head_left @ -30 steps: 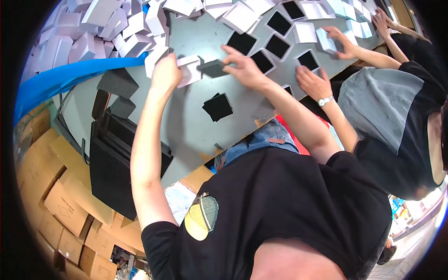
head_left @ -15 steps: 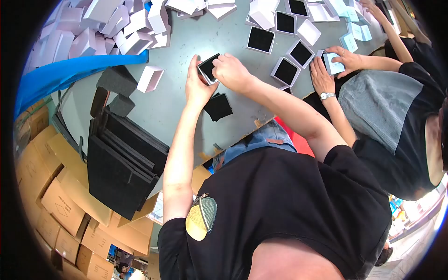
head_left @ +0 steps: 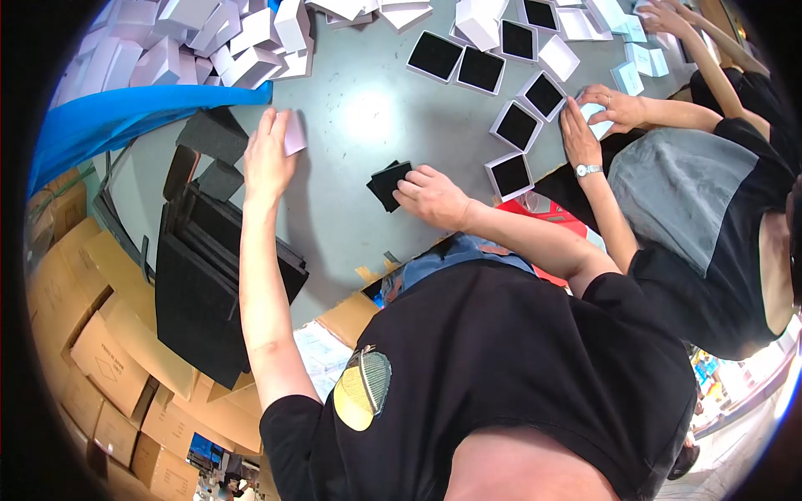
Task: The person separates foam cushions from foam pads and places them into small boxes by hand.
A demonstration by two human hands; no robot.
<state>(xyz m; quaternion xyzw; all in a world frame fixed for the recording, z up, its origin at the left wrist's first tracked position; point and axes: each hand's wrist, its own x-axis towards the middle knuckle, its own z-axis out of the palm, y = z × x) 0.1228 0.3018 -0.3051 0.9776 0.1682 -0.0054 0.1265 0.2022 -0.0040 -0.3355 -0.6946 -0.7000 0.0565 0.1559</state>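
My left hand (head_left: 267, 160) is closed around a small white box (head_left: 294, 135), whose far side shows past my fingers; its inside is hidden from me. At the middle of the grey table, my right hand (head_left: 433, 198) pinches the edge of the small stack of square black foam pads (head_left: 388, 184). How many pads are between the fingers is hidden. Farther out lies a white box with a black insert (head_left: 434, 55), side by side with another filled box (head_left: 480, 69).
White boxes (head_left: 251, 33) are piled at the far left behind a blue sheet (head_left: 142, 117). Large black foam sheets (head_left: 209, 309) stand left of me, above cardboard cartons (head_left: 109, 359). On the right, a co-worker's hands (head_left: 597, 117) handle a pale blue box near several filled boxes (head_left: 515, 125).
The box that was in my hands now lies farther out beside the other filled ones. My left hand has moved left to an unfilled white box, my right hand down to the pads.
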